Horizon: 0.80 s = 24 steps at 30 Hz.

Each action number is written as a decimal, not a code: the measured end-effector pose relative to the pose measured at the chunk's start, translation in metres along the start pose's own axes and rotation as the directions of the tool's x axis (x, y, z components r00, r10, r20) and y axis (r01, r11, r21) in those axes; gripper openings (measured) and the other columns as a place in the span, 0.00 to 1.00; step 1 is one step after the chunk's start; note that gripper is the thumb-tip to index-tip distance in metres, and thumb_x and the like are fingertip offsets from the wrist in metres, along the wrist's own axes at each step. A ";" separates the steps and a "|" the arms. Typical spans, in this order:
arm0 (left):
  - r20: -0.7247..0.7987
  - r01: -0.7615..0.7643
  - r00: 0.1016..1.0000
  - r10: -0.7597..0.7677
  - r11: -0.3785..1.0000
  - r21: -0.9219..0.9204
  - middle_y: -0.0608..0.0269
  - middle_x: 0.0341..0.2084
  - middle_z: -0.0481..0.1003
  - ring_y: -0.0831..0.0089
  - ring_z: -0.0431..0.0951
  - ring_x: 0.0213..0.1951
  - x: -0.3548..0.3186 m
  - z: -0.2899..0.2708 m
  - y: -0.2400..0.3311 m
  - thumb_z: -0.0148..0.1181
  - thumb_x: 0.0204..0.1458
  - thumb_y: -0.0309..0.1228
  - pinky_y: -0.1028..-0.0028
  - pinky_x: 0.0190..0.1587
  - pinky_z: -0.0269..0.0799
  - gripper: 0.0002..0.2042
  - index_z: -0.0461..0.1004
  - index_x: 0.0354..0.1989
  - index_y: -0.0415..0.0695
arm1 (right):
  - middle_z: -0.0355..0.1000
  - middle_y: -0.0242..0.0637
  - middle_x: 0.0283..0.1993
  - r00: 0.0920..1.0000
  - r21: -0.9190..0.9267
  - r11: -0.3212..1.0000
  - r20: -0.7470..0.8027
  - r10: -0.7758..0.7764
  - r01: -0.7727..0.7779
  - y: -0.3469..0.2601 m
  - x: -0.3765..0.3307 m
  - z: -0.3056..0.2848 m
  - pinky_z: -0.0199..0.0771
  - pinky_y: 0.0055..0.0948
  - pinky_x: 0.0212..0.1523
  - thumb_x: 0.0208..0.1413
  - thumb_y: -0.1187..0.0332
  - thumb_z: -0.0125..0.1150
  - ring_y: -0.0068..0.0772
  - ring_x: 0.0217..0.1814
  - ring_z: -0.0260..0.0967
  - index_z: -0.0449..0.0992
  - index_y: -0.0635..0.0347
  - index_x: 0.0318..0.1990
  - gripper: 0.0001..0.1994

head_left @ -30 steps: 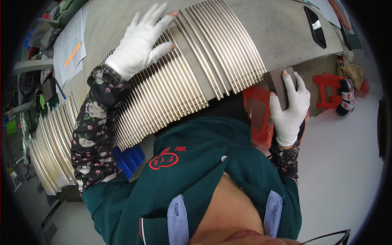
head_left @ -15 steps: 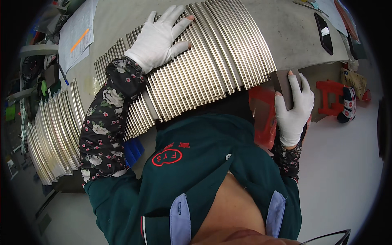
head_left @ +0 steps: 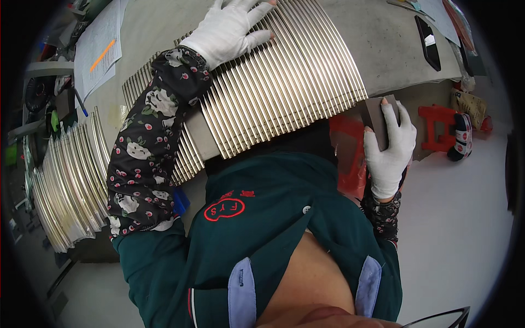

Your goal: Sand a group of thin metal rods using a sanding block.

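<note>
A broad row of slim, shiny metal tubes (head_left: pixel 295 71) lies side by side on the grey table, their near ends at the front edge. My left hand (head_left: pixel 232 33), in a white glove with bare fingertips, rests palm down across the tubes, fingers spread; the farthest fingertips are cut off by the picture's top. A smaller group of tubes (head_left: pixel 186 156) lies left of the row, partly under my left forearm. Beside the row's right end, my gloved right hand (head_left: pixel 391 145) holds a flat grey-brown block (head_left: pixel 377 117) against the tube ends, thumb on one side and fingers over it.
Plastic-wrapped tubes (head_left: pixel 68 186) lie at the left, below printed sheets (head_left: pixel 98 49) and a blue pen (head_left: pixel 81 101). A phone (head_left: pixel 427 42) lies at the far right of the table (head_left: pixel 391 60). Red stools (head_left: pixel 435 128) stand below, one with a dark bundle (head_left: pixel 462 136).
My left hand has slid right and farther away. The tubes of the main row sit closer together, and the gap to the left group has widened. My right hand has barely shifted.
</note>
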<state>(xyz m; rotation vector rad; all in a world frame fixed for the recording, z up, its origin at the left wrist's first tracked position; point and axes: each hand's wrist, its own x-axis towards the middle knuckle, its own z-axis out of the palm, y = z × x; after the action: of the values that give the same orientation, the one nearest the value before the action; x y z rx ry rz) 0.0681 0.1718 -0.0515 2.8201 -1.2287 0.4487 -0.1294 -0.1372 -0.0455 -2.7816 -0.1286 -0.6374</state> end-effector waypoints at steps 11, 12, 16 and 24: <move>0.067 0.086 0.995 -0.079 0.991 -0.100 0.49 0.66 0.62 0.55 0.59 0.69 -0.001 0.022 -0.012 0.49 0.62 0.48 0.47 0.69 0.52 0.28 0.64 0.64 0.39 | 0.65 0.56 0.61 0.999 0.033 0.999 0.014 -0.044 0.044 -0.010 -0.007 0.004 0.67 0.44 0.54 0.37 0.67 0.70 0.54 0.53 0.67 0.73 0.51 0.60 0.34; 0.068 0.086 0.995 -0.079 0.991 -0.100 0.49 0.66 0.62 0.55 0.59 0.69 -0.001 0.022 -0.012 0.49 0.62 0.48 0.47 0.69 0.52 0.28 0.64 0.64 0.39 | 0.65 0.56 0.61 0.997 0.036 0.996 0.000 -0.076 0.076 -0.012 -0.008 0.004 0.67 0.44 0.54 0.37 0.67 0.70 0.54 0.53 0.67 0.73 0.51 0.60 0.34; 0.053 0.074 0.996 -0.069 0.992 -0.100 0.50 0.66 0.62 0.56 0.59 0.69 -0.001 0.022 -0.012 0.49 0.62 0.47 0.47 0.69 0.52 0.28 0.65 0.64 0.39 | 0.65 0.58 0.60 0.985 0.117 0.980 0.046 -0.169 0.163 -0.019 -0.012 0.005 0.67 0.44 0.51 0.34 0.66 0.70 0.55 0.51 0.67 0.73 0.54 0.58 0.34; 0.097 0.078 0.993 -0.069 0.993 -0.092 0.50 0.68 0.60 0.54 0.58 0.69 0.005 0.013 -0.007 0.47 0.62 0.46 0.46 0.68 0.52 0.27 0.63 0.65 0.41 | 0.65 0.57 0.59 0.923 0.260 0.923 0.184 -0.337 0.286 -0.041 -0.011 0.002 0.72 0.43 0.40 0.28 0.64 0.72 0.52 0.45 0.70 0.75 0.50 0.54 0.35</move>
<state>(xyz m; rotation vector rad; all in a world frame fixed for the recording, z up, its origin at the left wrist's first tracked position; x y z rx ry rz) 0.0799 0.1714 -0.0624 2.8228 -1.1235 0.2504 -0.1450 -0.0978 -0.0413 -2.6166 -0.6650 -0.3442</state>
